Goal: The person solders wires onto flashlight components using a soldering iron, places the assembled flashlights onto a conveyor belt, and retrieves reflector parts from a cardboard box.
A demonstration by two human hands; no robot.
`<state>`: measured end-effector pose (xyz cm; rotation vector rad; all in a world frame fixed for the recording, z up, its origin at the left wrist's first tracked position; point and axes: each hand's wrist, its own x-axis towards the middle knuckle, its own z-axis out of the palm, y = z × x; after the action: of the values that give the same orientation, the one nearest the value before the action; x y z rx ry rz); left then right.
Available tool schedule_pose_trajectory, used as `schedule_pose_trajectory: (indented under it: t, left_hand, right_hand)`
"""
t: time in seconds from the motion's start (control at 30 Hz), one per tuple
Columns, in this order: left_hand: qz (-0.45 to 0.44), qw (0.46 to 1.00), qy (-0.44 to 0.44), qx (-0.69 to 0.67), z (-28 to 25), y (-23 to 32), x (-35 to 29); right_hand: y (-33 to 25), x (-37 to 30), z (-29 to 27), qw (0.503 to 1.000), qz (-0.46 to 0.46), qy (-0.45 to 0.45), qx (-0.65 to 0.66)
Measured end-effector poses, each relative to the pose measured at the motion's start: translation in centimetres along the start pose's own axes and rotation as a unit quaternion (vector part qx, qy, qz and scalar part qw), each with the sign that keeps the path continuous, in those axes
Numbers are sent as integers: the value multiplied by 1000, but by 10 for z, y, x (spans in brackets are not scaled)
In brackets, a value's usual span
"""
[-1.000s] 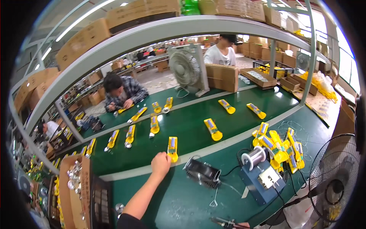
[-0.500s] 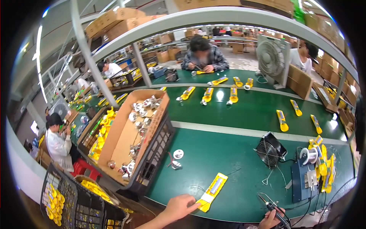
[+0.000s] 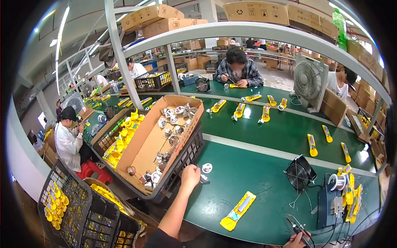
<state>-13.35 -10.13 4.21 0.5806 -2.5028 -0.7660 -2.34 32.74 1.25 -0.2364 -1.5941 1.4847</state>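
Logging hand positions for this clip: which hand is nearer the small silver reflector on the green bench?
Left. The left hand is right beside the silver reflector; the right hand is far off at the lower edge, holding a soldering iron.

1. A factory assembly line: beyond the left hand (image 3: 190, 175), a long green conveyor belt (image 3: 285, 128) carries yellow handheld units (image 3: 312, 145).
2. Cardboard cartons (image 3: 256, 11) stacked overhead; seated workers (image 3: 236, 71) opposite.

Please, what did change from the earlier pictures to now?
The left hand let go of the yellow unit, now lying free on the green bench, and reached left to a small silver reflector part beside the black crate. The right hand still holds the soldering iron.
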Motion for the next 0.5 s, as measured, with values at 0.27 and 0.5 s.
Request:
schedule_pose_trajectory:
  t: [0.27,0.5]
  left_hand:
    - [6,954,62,-293,-37,29,-38]
    - [127,954,-11,-272,-47,33,-116]
  right_hand:
    - [16,-4,-10,995,88,-54,12]
    - [17,-5,-8,983,115,18,145]
